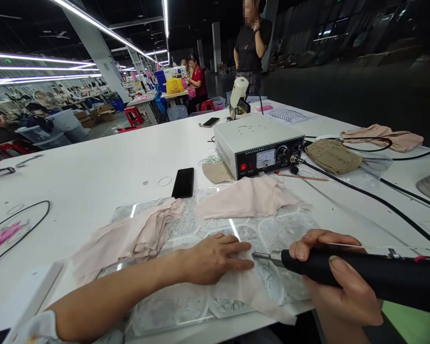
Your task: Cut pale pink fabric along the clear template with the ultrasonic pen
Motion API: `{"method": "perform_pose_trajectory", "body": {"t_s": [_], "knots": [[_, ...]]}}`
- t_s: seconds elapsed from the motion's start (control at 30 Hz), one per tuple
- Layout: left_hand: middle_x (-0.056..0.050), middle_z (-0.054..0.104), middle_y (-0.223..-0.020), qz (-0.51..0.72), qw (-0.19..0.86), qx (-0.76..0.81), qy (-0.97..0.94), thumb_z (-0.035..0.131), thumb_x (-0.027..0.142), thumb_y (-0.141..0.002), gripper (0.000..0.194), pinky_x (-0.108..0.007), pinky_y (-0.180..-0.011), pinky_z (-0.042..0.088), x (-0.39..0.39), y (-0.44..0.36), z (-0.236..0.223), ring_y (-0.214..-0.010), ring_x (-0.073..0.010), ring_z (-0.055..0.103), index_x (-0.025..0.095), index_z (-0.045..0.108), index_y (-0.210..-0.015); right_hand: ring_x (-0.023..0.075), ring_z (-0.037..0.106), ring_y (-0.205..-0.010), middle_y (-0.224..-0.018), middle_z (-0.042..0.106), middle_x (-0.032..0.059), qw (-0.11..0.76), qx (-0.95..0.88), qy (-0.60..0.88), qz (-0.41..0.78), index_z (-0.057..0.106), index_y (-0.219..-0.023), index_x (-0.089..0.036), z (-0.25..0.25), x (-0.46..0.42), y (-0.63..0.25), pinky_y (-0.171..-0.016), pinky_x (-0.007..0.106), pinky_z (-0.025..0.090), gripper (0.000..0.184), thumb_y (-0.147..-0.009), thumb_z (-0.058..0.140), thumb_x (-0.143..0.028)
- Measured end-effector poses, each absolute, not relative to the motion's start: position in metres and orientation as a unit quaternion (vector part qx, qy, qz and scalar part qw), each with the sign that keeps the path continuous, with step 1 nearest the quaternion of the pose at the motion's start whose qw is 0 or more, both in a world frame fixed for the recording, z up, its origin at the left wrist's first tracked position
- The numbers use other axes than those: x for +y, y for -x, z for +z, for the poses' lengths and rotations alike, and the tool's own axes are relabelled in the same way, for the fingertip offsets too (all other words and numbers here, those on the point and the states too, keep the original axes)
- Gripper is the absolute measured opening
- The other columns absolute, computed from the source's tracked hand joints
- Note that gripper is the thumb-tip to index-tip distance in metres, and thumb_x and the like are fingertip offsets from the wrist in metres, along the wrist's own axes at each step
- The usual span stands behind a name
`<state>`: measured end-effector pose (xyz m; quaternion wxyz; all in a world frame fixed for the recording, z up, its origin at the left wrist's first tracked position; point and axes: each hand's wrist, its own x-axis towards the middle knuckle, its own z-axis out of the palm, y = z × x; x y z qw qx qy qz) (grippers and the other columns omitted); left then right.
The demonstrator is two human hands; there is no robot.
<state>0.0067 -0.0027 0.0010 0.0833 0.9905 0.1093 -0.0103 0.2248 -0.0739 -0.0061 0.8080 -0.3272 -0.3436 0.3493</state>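
My left hand (215, 260) lies flat with its fingers stretched out, pressing on a thin pale pink fabric piece (256, 294). Under the fabric is a clear patterned plastic board (171, 310) with curved outlines. My right hand (347, 286) is wrapped round a black ultrasonic handpiece (387, 274). Its narrow metal tip (267, 256) points left and is close to my left fingertips; whether it touches the fabric I cannot tell. A stack of pink fabric pieces (143, 231) rests on the board's left side. More pink fabric (243, 198) lies at its back edge.
Behind the board are a phone (183, 182) and a grey control box (268, 157) with a dial. A black cable (365, 193) crosses the table's right side near brown card templates (333, 155). A person (252, 48) stands beyond the table; others sit at sewing machines.
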Motion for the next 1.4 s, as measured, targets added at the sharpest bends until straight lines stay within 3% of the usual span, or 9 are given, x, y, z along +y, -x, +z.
{"method": "perform_pose_trajectory", "body": {"t_s": [0.7, 0.93, 1.17, 1.4], "knots": [[-0.012, 0.047, -0.146, 0.009, 0.083, 0.096, -0.992, 0.040, 0.016, -0.098, 0.038, -0.037, -0.095, 0.044, -0.002, -0.006, -0.001, -0.119, -0.0264, 0.052, 0.021, 0.057, -0.132, 0.0136, 0.057, -0.053, -0.074, 0.060, 0.0008, 0.778, -0.410, 0.333, 0.341, 0.061, -0.079, -0.022, 0.001, -0.071, -0.221, -0.053, 0.035, 0.054, 0.009, -0.078, 0.068, -0.029], [-0.012, 0.046, -0.146, -0.004, 0.072, 0.087, -0.994, 0.041, 0.015, -0.098, 0.039, -0.038, -0.093, 0.044, -0.001, -0.006, -0.001, -0.121, -0.0270, 0.052, 0.022, 0.056, -0.132, 0.0126, 0.057, -0.056, -0.079, 0.059, 0.0008, 0.794, -0.355, 0.333, 0.364, 0.062, -0.085, -0.020, -0.003, -0.081, -0.227, -0.054, 0.033, 0.053, 0.013, -0.075, 0.066, -0.028], [-0.012, 0.045, -0.148, -0.023, 0.065, 0.089, -0.994, 0.040, 0.015, -0.098, 0.038, -0.037, -0.098, 0.042, -0.001, -0.006, -0.001, -0.126, -0.0266, 0.049, 0.015, 0.052, -0.134, 0.0122, 0.056, -0.053, -0.077, 0.057, 0.0009, 0.796, -0.342, 0.334, 0.372, 0.062, -0.083, -0.020, -0.003, -0.086, -0.230, -0.052, 0.033, 0.051, 0.013, -0.074, 0.064, -0.030], [-0.012, 0.044, -0.148, -0.017, 0.072, 0.090, -0.993, 0.042, 0.013, -0.097, 0.040, -0.038, -0.097, 0.042, 0.000, -0.005, -0.001, -0.125, -0.0267, 0.050, 0.022, 0.055, -0.133, 0.0122, 0.057, -0.054, -0.076, 0.058, 0.0009, 0.797, -0.352, 0.323, 0.369, 0.062, -0.083, -0.020, -0.002, -0.085, -0.230, -0.052, 0.032, 0.052, 0.014, -0.074, 0.066, -0.030]]}}
